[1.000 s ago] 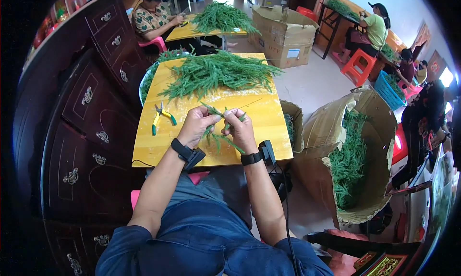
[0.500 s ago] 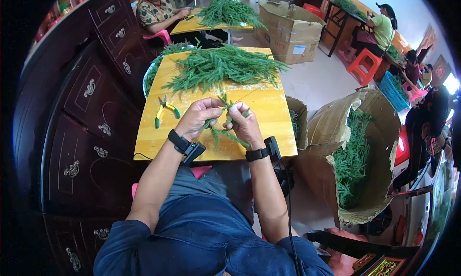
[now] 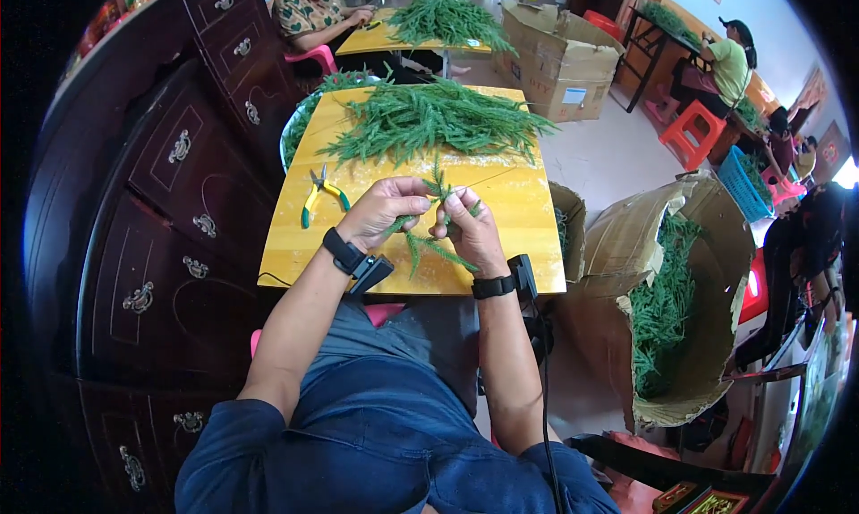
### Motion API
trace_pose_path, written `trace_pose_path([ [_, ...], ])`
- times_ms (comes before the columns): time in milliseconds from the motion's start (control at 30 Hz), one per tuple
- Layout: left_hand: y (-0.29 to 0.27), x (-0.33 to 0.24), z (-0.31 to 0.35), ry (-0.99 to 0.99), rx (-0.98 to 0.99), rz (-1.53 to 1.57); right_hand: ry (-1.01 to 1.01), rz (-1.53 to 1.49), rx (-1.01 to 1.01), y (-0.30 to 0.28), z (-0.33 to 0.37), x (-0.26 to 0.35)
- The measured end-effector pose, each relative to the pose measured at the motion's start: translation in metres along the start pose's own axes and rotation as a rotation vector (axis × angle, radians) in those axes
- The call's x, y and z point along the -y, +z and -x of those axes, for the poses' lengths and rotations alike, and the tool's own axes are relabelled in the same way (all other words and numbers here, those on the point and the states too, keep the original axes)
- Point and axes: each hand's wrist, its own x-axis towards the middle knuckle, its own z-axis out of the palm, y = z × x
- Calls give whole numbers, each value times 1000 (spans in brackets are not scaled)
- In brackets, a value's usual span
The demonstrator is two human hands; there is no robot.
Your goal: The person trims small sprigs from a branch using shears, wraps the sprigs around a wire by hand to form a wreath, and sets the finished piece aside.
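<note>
Sprig [image 3: 438, 183]: green. Table [image 3: 514, 246]: yellow, speckled white. Pliers [image 3: 312, 197], left: yellow-and-green handles. Wrist straps [image 3: 493, 288]: black. Near shirt [image 3: 376, 433]: navy blue. Cabinet [image 3: 157, 214], left: dark brown. Basket [image 3: 744, 190], far right: blue. Stool [image 3: 691, 133], far right: orange-red. Far-left shirt [image 3: 307, 15]: tan, dark-green leaf-like pattern.
</note>
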Motion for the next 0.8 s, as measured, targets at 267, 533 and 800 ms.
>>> trace_pose_path([
  [267,-2,1,3,20,16,0,29,48,45,-2,1,0],
  [533,-9,10,3,46,31,6,59,144,35,-6,-1,1],
  [800,-5,9,5,36,20,13,95,137,23,-6,2,2],
])
